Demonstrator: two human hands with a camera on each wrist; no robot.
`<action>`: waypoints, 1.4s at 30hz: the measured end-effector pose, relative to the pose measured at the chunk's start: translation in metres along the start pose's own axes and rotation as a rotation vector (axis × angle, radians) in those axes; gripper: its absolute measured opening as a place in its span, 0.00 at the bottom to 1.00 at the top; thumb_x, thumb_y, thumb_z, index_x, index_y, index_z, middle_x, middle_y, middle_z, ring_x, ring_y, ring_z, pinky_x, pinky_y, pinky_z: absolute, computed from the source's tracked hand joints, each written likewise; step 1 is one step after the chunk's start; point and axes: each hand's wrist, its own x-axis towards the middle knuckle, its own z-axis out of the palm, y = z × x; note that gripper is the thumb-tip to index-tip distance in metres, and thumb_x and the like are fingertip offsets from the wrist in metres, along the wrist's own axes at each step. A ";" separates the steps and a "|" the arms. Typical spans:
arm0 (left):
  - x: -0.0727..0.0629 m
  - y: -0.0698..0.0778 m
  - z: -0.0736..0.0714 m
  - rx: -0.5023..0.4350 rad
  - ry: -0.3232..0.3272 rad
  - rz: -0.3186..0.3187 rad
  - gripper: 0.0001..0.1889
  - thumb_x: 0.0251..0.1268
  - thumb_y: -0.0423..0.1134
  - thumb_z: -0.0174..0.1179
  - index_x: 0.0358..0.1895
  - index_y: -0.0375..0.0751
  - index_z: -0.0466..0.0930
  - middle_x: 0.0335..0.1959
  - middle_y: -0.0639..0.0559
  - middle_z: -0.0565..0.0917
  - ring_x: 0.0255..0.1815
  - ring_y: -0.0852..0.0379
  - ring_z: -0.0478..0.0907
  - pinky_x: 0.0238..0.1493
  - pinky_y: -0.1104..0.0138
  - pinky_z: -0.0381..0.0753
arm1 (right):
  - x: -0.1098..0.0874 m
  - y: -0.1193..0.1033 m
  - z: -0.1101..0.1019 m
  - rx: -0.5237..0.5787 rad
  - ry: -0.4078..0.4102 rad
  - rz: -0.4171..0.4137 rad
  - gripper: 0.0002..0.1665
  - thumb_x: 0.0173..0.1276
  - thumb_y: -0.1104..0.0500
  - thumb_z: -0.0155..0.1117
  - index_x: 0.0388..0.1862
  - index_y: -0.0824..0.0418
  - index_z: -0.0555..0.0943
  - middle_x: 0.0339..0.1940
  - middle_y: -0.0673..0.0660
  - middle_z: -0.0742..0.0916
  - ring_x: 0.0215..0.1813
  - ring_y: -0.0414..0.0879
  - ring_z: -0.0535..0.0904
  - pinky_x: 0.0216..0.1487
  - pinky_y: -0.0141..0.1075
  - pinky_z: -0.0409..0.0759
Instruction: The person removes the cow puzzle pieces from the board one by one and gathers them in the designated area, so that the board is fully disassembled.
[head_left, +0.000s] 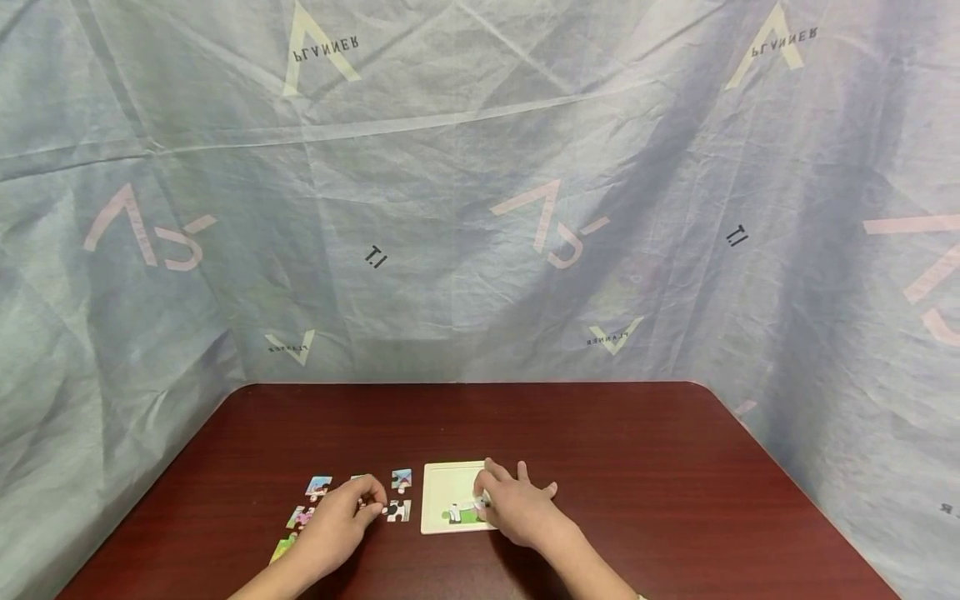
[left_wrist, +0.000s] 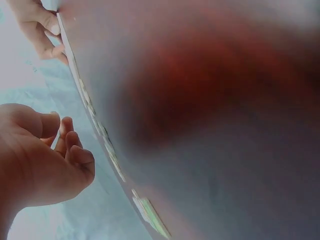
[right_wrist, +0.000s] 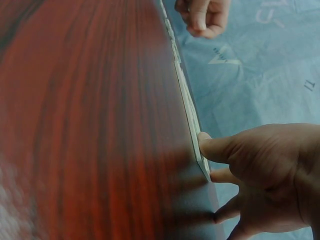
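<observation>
A pale square puzzle board [head_left: 442,477] with a raised rim lies on the table in the head view. Picture pieces in green, white and pink [head_left: 454,515] lie along its near side. My right hand [head_left: 525,510] covers the board's right end, thumb and a bent finger over it, other fingers spread to the right. In the right wrist view the right thumb [right_wrist: 212,146] rests at the board's edge. My left hand [head_left: 341,521] hovers over loose pieces, fingers loosely curled, nothing seen between them. Its fingertips are close to a black-and-white jigsaw piece [head_left: 400,512].
Several other jigsaw pieces lie left of the board: a blue one [head_left: 402,478], another [head_left: 318,484], a pink one [head_left: 302,517] and a yellow-green one [head_left: 284,547]. The dark red table [head_left: 637,467] ends at a grey cloth backdrop [head_left: 450,292].
</observation>
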 end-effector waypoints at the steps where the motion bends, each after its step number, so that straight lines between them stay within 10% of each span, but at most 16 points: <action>1: 0.002 0.002 0.003 0.002 0.005 0.013 0.09 0.66 0.29 0.65 0.34 0.47 0.76 0.29 0.61 0.75 0.28 0.64 0.67 0.34 0.66 0.69 | 0.000 0.000 0.000 0.000 -0.001 -0.001 0.11 0.73 0.51 0.65 0.42 0.46 0.70 0.76 0.62 0.69 0.69 0.81 0.62 0.44 0.85 0.59; 21: 0.032 0.032 0.043 -0.109 -0.031 0.154 0.07 0.66 0.28 0.64 0.35 0.43 0.77 0.28 0.59 0.74 0.29 0.64 0.68 0.32 0.66 0.70 | -0.001 -0.003 0.001 -0.045 0.049 0.009 0.12 0.71 0.51 0.68 0.42 0.47 0.71 0.74 0.61 0.72 0.67 0.81 0.66 0.43 0.84 0.62; 42: 0.036 0.046 0.058 -0.047 -0.134 0.150 0.09 0.58 0.32 0.72 0.38 0.41 0.81 0.33 0.55 0.75 0.34 0.60 0.71 0.36 0.64 0.72 | 0.001 -0.002 0.002 -0.065 0.026 0.020 0.13 0.70 0.50 0.68 0.44 0.47 0.72 0.75 0.60 0.71 0.68 0.80 0.65 0.43 0.83 0.63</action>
